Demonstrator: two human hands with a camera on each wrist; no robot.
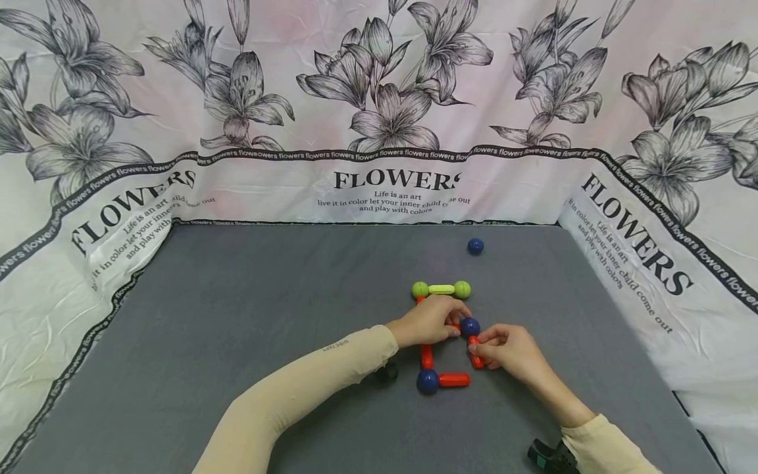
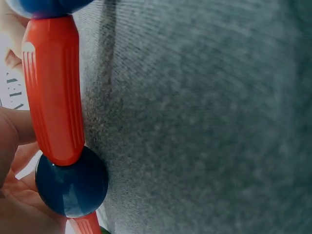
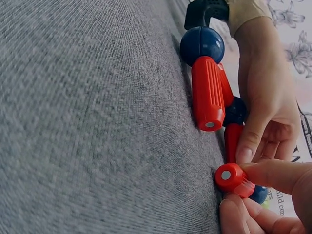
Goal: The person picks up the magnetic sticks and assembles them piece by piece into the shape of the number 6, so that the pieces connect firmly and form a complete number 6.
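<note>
My left hand (image 1: 431, 320) bends over a magnetic building frame, its thumb and fingers gripping the crosswise red rod (image 3: 233, 141) close to a blue ball (image 1: 470, 327). The right hand (image 1: 510, 350) pinches another red rod (image 1: 476, 353) between thumb and fingers, with its far end at that blue ball. A silver magnet shows on this rod's near end in the right wrist view. Partly hidden under the left hand, a second blue ball (image 2: 70, 183) joins the side rods. At the front-left corner, a larger blue ball (image 1: 428, 382) carries a red rod (image 1: 454, 380) pointing right.
Behind the hands, a yellow-green rod (image 1: 441, 289) links two green balls at the frame's far end. A loose blue ball (image 1: 476, 246) lies farther back on the grey cloth (image 1: 284, 276). Flower-printed fabric (image 1: 379, 187) surrounds the surface at the back and sides.
</note>
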